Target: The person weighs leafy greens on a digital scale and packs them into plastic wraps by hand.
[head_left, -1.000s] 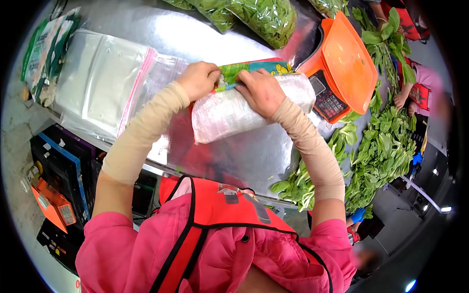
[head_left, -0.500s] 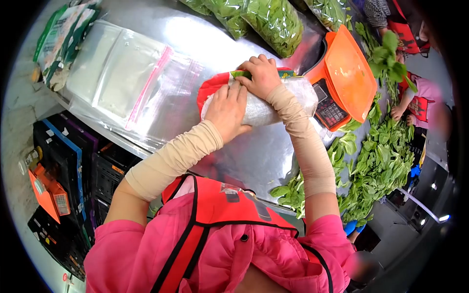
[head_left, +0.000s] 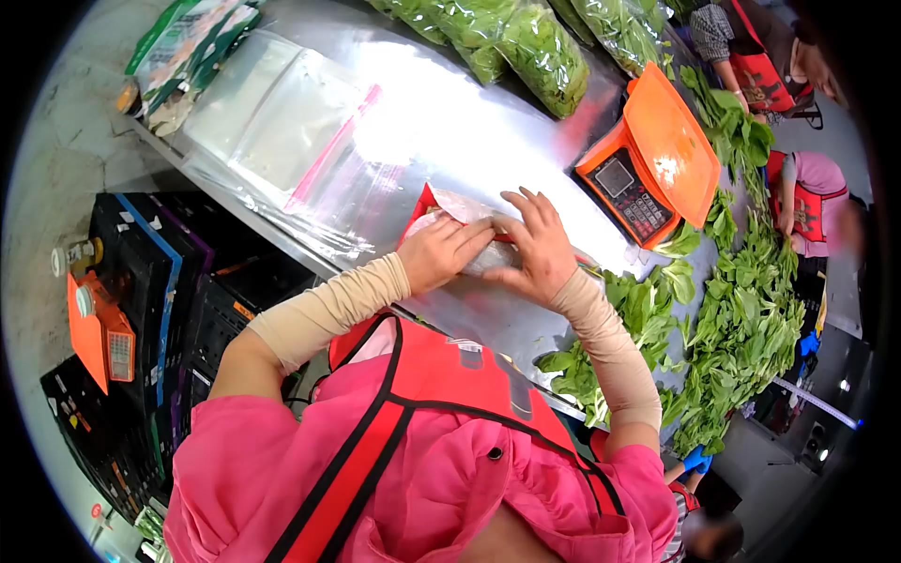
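Note:
A crumpled clear plastic packet (head_left: 484, 255) with red edges lies on the metal table in front of me, partly hidden by my hands. My left hand (head_left: 441, 253) is over its near left part, fingers closed against the plastic. My right hand (head_left: 540, 251) is at the packet's right side with its fingers spread and raised, the thumb low beside the plastic. Whether that thumb touches the packet, I cannot tell. Beyond my right hand stands an orange scale (head_left: 631, 192) with a tilted-looking orange pan (head_left: 671, 141).
Flat clear zip bags (head_left: 291, 122) lie at the left of the table (head_left: 441, 113). Bagged greens (head_left: 544, 61) line the far side. Loose leafy greens (head_left: 741, 319) spread along the right. Black crates (head_left: 141, 300) stand below left. Other people (head_left: 807, 202) work at the right.
My hands and the packet have come nearer to my body, away from the scale. My right hand has lifted off the top and spread its fingers. The view has shifted slightly.

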`<state>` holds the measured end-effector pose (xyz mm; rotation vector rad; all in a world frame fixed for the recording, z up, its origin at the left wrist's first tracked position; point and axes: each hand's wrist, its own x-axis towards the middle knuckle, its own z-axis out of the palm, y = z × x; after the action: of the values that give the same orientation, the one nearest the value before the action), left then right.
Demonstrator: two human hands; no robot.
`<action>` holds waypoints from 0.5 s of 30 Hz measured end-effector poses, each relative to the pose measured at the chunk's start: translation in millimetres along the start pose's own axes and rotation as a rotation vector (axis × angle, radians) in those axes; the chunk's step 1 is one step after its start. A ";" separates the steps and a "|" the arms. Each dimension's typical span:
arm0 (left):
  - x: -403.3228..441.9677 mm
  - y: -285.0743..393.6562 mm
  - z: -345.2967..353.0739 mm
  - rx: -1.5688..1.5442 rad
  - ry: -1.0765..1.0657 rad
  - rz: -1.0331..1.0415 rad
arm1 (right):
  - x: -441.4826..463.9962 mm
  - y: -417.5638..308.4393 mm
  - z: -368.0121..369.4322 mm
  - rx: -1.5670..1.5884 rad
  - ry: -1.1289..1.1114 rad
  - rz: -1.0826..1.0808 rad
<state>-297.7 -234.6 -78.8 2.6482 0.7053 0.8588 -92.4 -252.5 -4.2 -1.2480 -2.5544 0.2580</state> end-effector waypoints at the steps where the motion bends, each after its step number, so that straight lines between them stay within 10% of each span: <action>1: -3.7 -1.6 -3.2 -0.031 0.005 0.016 | -7.2 -6.4 15.6 0.089 -0.028 0.089; 11: 0.9 -14.6 -40.6 -0.047 0.080 0.071 | -20.0 -29.9 43.5 0.217 0.030 0.443; 15: -35.6 -113.6 -90.0 0.336 0.205 -0.614 | -18.0 -45.9 42.1 0.126 0.027 0.515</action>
<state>-418.9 -148.2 -69.1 2.3679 1.7274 0.8835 -129.8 -296.3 -34.2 -1.8204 -2.1127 0.4932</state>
